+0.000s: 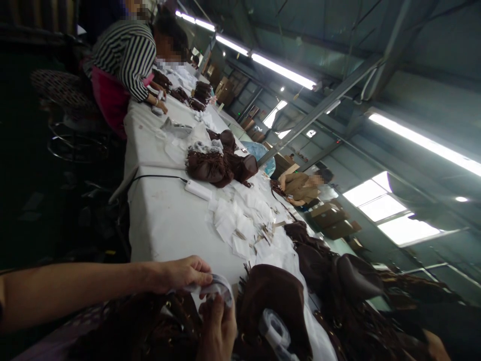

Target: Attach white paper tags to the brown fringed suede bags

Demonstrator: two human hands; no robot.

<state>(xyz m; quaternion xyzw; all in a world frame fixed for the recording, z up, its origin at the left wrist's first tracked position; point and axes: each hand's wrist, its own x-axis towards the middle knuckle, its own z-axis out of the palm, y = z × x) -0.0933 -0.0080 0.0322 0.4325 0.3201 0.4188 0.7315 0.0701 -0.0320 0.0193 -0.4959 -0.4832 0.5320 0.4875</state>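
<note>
Near the bottom centre, my left hand point(184, 273) pinches one end of a curved strip in clear plastic wrap point(224, 285). Just below it, my right hand point(220, 328) has its fingers closed on the same strip. What lies inside the plastic is hard to make out. Under my hands is a dark brown bag point(180, 321) with metal eyelets, partly hidden by my arms. Another brown bag point(276, 286) with fringe lies to the right of my right hand, and a plastic-wrapped coil point(276, 328) rests on it.
The long white table point(161, 220) holds scattered white packets point(236, 215), a white power strip point(198, 189) and a pile of brown fringed bags point(221, 163). More bags point(338, 276) lie at right. A co-worker in stripes point(128, 55) sits at left; another person point(300, 188) works beyond.
</note>
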